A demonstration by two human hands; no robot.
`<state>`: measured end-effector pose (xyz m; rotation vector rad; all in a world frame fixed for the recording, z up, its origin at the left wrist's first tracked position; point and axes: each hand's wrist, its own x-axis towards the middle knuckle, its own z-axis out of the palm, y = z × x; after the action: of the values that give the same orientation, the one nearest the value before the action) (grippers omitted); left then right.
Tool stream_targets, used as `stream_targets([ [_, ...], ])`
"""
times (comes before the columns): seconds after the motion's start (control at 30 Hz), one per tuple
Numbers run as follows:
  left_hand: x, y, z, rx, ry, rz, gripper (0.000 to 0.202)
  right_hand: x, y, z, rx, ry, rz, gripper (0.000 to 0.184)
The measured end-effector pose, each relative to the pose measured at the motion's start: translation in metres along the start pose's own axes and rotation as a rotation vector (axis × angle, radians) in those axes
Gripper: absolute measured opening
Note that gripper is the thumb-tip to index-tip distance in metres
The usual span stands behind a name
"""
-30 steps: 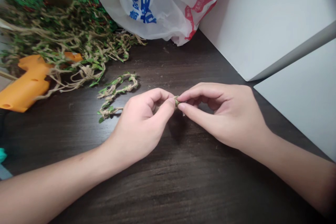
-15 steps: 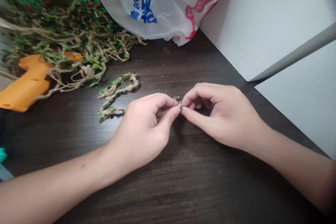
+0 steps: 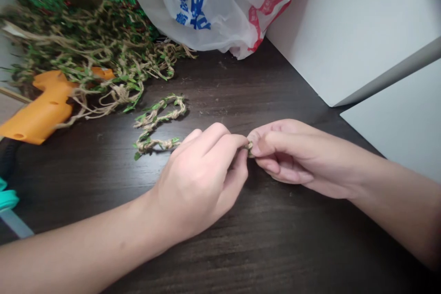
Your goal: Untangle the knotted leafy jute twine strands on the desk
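L hand [image 3: 196, 183] + R hand [image 3: 303, 156] pinching twine end [image 3: 249, 146] tight; short leafy twine [image 3: 151, 124] lying nr L hand, big tangled pile [image 3: 103, 55] beyond it.

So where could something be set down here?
Bare dark wood of the table shows beyond the left hand and right hand, between the short leafy twine and the white board, under the plastic bag. More lies between the forearms. The left side is crowded: twine heap over the orange glue gun.

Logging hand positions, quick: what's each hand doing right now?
Left hand: closed, pinching leafy jute twine between thumb and fingers.
Right hand: closed, pinching the same twine.
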<state>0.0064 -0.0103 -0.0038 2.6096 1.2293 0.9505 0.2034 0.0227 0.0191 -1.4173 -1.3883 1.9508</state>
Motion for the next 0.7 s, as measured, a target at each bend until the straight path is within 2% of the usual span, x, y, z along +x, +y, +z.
stream_targets([
  [0.07, 0.0009, -0.0001, 0.0001, -0.016, -0.027, -0.027, 0.013, -0.0011, 0.0025, 0.0024, -0.225, 0.139, -0.133, 0.015],
  [0.17, 0.0021, 0.0007, -0.0002, -0.033, -0.058, -0.068, 0.013, -0.005, 0.0068, 0.0072, -0.572, 0.41, -0.491, 0.009],
  [0.2, 0.0024, 0.001, -0.0001, -0.035, -0.061, -0.081, 0.013, -0.0065, 0.0078, 0.0085, -0.633, 0.459, -0.576, 0.009],
  [0.27, 0.0028, 0.0009, 0.0007, -0.033, -0.068, -0.106, 0.013, -0.0087, 0.0087, 0.0096, -0.696, 0.473, -0.652, 0.01],
  [0.4, 0.0022, -0.0014, 0.0044, 0.002, -0.06, -0.08, 0.014, -0.0092, 0.0083, 0.0082, -0.752, 0.395, -0.647, 0.018],
  [0.53, -0.0006, -0.0027, 0.0038, 0.09, -0.039, 0.063, 0.017, -0.0081, 0.0091, 0.0066, -0.746, 0.313, -0.634, 0.031],
  [0.7, -0.0021, -0.0005, -0.001, 0.158, -0.006, 0.188, 0.019, -0.0032, 0.0096, 0.004, -0.417, 0.137, -0.411, 0.033],
])
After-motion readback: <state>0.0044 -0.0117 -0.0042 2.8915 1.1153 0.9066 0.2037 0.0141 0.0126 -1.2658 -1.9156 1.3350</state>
